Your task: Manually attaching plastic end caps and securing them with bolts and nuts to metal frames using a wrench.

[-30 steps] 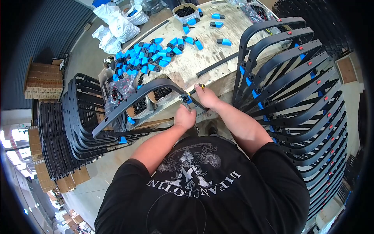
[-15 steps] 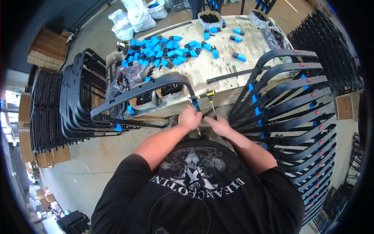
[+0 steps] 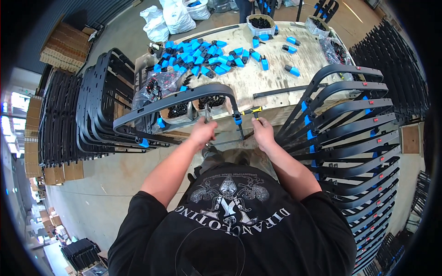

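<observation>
A black curved tube frame (image 3: 177, 97) stands in front of me, and a blue plastic piece (image 3: 238, 120) sits on its near upright. To the left of that upright, my left hand (image 3: 202, 132) is closed round a long silver tool that looks like a wrench (image 3: 207, 112), apart from the frame. On the upright's other side, my right hand (image 3: 263, 131) is closed just under the yellow and black handle of a T-handle hex key (image 3: 252, 111). Its shaft is mostly hidden by the fingers, and where its tip lies cannot be made out.
A wooden table (image 3: 276, 85) carries a heap of blue and black plastic pieces (image 3: 202, 55). Boxes of black parts (image 3: 177, 110) stand at its near edge. Rows of black frames flank me at left (image 3: 99, 106) and right (image 3: 354, 138). White sacks (image 3: 177, 18) lie beyond.
My left hand has moved left with the wrench, away from the frame's upright. My right hand has risen from the lower shaft toward the hex key's handle. The whole view has shifted slightly.
</observation>
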Tool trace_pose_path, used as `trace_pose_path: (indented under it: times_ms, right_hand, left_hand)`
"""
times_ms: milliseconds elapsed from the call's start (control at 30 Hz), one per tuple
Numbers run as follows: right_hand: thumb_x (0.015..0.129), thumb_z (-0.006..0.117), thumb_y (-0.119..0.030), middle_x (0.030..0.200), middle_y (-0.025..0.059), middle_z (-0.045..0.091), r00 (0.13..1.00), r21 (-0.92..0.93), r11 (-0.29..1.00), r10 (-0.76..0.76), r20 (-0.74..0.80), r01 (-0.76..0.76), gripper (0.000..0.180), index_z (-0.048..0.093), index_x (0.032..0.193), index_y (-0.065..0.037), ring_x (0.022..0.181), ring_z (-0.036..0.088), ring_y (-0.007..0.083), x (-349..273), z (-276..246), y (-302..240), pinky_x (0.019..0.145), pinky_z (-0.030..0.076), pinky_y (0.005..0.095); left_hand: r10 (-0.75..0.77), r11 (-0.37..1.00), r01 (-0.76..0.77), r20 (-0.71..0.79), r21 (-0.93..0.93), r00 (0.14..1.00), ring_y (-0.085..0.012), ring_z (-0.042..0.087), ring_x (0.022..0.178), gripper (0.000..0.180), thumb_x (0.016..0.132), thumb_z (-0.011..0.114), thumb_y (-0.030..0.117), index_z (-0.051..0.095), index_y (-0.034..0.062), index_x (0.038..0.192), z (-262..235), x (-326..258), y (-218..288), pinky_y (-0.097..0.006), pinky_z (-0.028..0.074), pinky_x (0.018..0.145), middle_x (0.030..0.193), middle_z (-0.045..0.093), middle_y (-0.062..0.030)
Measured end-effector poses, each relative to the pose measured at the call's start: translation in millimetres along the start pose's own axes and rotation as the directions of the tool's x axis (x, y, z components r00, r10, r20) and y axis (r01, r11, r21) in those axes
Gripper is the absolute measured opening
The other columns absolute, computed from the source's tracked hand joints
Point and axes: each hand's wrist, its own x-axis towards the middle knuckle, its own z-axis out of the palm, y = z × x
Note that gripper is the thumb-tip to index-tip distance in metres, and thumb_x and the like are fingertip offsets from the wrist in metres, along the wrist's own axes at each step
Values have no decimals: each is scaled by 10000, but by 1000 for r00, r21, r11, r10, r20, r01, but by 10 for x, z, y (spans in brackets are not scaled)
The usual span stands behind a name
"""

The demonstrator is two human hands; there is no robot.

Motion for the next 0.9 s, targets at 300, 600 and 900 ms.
trace_pose_path:
  times_ms: [300, 600, 900]
  right_hand:
    - [1029, 560, -340, 604, -40, 421, 952, 8, 958, 284, -116, -285, 207, 583, 1017, -135, 469, 394, 109, -11, -497, -5, 446, 333, 299]
    - [1017, 555, -322, 651, 38, 558, 882, -418, 868, 396, 257, -268, 298, 658, 1036, -42, 474, 469, 149, -590, 845, -103, 431, 354, 331]
    - [996, 596, -299, 774, 62, 579, 873, -588, 750, 466, 143, -304, 281, 575, 985, -20, 618, 596, 203, -51, 1832, -393, 564, 548, 366]
  left_hand:
    - [30, 990, -37, -56, -135, 998, -187, 655, 732, 694, 909, 635, 25, 319, -27, 1524, -541, 463, -30, -327, 572, 620, 973, 666, -128]
    - [-97, 995, 96, 54, 21, 994, -173, 684, 737, 471, 889, 689, 154, 586, -51, 1301, -1432, -133, -1581, -314, 562, 637, 981, 713, -127]
    - [-177, 983, 183, -151, 21, 973, -189, 694, 745, 376, 887, 674, 129, 615, -43, 1217, -2959, -559, -2359, -315, 569, 622, 971, 708, -120]
